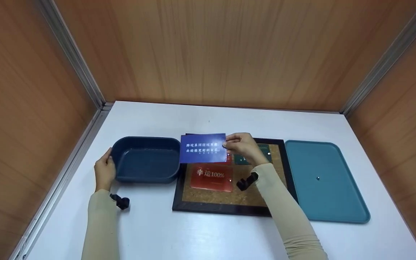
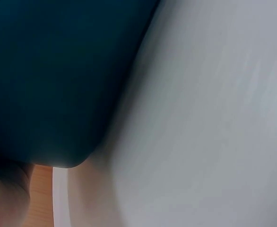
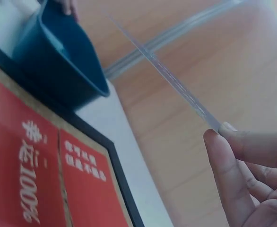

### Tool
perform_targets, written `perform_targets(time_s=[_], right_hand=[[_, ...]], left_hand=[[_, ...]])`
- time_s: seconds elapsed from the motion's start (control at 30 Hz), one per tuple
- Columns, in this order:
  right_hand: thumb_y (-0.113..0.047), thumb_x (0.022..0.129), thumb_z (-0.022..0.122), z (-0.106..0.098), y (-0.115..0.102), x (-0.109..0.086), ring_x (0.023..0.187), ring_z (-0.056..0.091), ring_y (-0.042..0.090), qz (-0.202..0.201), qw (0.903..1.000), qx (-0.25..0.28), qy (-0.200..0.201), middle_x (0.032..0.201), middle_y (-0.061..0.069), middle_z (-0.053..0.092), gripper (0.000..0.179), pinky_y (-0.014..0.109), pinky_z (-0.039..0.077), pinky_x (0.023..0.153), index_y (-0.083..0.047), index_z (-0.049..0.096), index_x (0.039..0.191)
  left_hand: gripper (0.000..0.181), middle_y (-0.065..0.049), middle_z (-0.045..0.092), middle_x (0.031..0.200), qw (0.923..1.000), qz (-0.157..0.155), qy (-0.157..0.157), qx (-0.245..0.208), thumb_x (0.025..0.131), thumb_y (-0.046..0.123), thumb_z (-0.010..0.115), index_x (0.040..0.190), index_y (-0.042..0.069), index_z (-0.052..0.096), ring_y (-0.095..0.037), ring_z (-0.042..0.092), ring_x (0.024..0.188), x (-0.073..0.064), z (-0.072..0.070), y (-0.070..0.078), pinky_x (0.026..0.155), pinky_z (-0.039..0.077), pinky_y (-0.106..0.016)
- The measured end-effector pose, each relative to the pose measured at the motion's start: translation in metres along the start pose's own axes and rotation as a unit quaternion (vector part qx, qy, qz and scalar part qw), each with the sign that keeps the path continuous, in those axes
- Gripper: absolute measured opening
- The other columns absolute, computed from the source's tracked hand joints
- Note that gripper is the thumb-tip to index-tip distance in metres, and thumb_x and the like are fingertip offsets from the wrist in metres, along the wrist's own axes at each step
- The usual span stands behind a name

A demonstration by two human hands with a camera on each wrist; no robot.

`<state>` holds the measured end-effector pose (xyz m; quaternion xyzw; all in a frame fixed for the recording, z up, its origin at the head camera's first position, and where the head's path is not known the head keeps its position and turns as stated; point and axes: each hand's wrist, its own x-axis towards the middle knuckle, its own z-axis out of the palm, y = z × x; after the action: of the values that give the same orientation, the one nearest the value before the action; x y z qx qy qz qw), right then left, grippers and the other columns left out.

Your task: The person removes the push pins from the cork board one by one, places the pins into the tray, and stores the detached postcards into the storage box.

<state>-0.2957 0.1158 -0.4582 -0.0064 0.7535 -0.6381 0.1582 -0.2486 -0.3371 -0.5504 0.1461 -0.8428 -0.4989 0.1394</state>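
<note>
Right hand [image 1: 246, 148] has a blue card [image 1: 202, 148] pinched by its right edge, thumb on one side and finger on the other. The card has two main lines of white Chinese text and is up in the air over the top left part of a black-framed cork board [image 1: 251, 198]; the right wrist view catches it nearly edge-on. Left hand [image 1: 105, 173] is gripping the left end of a dark blue bin [image 1: 148, 162], with fingertips over the rim as the right wrist cam shows

On the cork there's a red card [image 1: 211, 178] reading 运100% in white, with a second red card [image 1: 229, 159] above it, mostly behind the blue one in the head view. A green card [image 1: 242, 160] is next to that, partly covered by the right hand

Bin sits just left of the board, and a teal tray [image 1: 330, 195] is just to the right with one tiny shiny bit [image 1: 317, 178] on it, too small to make out. All of it's on a white table [image 1: 193, 234] with wood-grain panels [image 1: 222, 54] around
</note>
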Motion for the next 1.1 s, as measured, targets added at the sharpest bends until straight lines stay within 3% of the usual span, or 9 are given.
perform_targets(time_s=[0.07, 0.3, 0.47, 0.57, 0.77, 0.93, 1.1], right_hand=[[-0.007, 0.086, 0.070, 0.007, -0.001, 0.002, 0.079, 0.066, 0.012, -0.001, 1.0000, 0.000, 0.003, 0.094, 0.008, 0.067, 0.030, 0.028, 0.059, 0.075, 0.004, 0.061, 0.113], [-0.005, 0.087, 0.069, 0.029, -0.004, 0.008, 0.079, 0.068, 0.013, -0.004, 0.9998, 0.017, 0.003, 0.098, 0.011, 0.067, 0.031, 0.042, 0.056, 0.089, 0.004, 0.061, 0.116], [-0.004, 0.085, 0.071, 0.047, -0.004, 0.014, 0.080, 0.068, 0.014, 0.005, 0.9993, 0.037, 0.009, 0.098, 0.012, 0.066, 0.030, 0.044, 0.055, 0.090, 0.004, 0.063, 0.113], [-0.005, 0.085, 0.071, 0.058, -0.005, 0.017, 0.079, 0.067, 0.015, 0.011, 0.9990, 0.042, 0.011, 0.099, 0.012, 0.066, 0.029, 0.044, 0.055, 0.090, 0.003, 0.063, 0.112], [-0.004, 0.084, 0.072, 0.081, -0.006, 0.021, 0.077, 0.069, 0.018, 0.018, 0.9983, 0.051, 0.020, 0.095, 0.011, 0.068, 0.028, 0.033, 0.060, 0.078, 0.003, 0.064, 0.111], [-0.002, 0.085, 0.070, 0.100, -0.005, 0.023, 0.075, 0.069, 0.018, 0.003, 0.9984, 0.053, 0.019, 0.090, 0.012, 0.069, 0.026, 0.042, 0.058, 0.085, 0.005, 0.064, 0.109], [-0.001, 0.085, 0.069, 0.115, -0.003, 0.025, 0.073, 0.070, 0.018, -0.005, 0.9989, 0.041, 0.024, 0.094, 0.016, 0.070, 0.025, 0.037, 0.060, 0.078, 0.006, 0.064, 0.109]], left_hand=[[0.044, -0.019, 0.035, 0.151, 1.0000, -0.002, -0.002, 0.003, 0.103, 0.004, 0.030, 0.146, 0.000, 0.037, -0.033, 0.029, 0.143, 0.000, 0.000, 0.000, 0.118, 0.027, -0.044], [0.044, -0.018, 0.032, 0.153, 0.9998, -0.011, -0.010, -0.010, 0.104, 0.007, 0.029, 0.147, 0.002, 0.035, -0.031, 0.028, 0.143, -0.001, 0.001, 0.001, 0.118, 0.027, -0.044], [0.044, -0.019, 0.032, 0.153, 0.9999, -0.009, -0.009, -0.010, 0.104, 0.007, 0.028, 0.147, 0.002, 0.035, -0.029, 0.029, 0.142, -0.001, 0.002, 0.001, 0.117, 0.029, -0.045], [0.044, -0.020, 0.031, 0.153, 0.9999, -0.007, -0.009, -0.010, 0.104, 0.007, 0.028, 0.147, 0.001, 0.035, -0.030, 0.029, 0.142, 0.000, 0.003, 0.002, 0.116, 0.029, -0.046], [0.044, -0.020, 0.033, 0.152, 0.9999, -0.010, -0.004, -0.001, 0.104, 0.006, 0.028, 0.147, 0.002, 0.036, -0.031, 0.030, 0.142, 0.000, 0.002, 0.002, 0.116, 0.029, -0.046], [0.044, -0.020, 0.034, 0.151, 0.9999, -0.010, 0.002, 0.000, 0.103, 0.005, 0.029, 0.146, 0.001, 0.038, -0.033, 0.029, 0.143, -0.001, 0.003, 0.000, 0.117, 0.027, -0.046], [0.043, -0.021, 0.035, 0.151, 1.0000, -0.001, 0.006, -0.003, 0.103, 0.004, 0.030, 0.145, 0.000, 0.039, -0.032, 0.031, 0.142, -0.002, 0.004, 0.000, 0.117, 0.029, -0.045]])
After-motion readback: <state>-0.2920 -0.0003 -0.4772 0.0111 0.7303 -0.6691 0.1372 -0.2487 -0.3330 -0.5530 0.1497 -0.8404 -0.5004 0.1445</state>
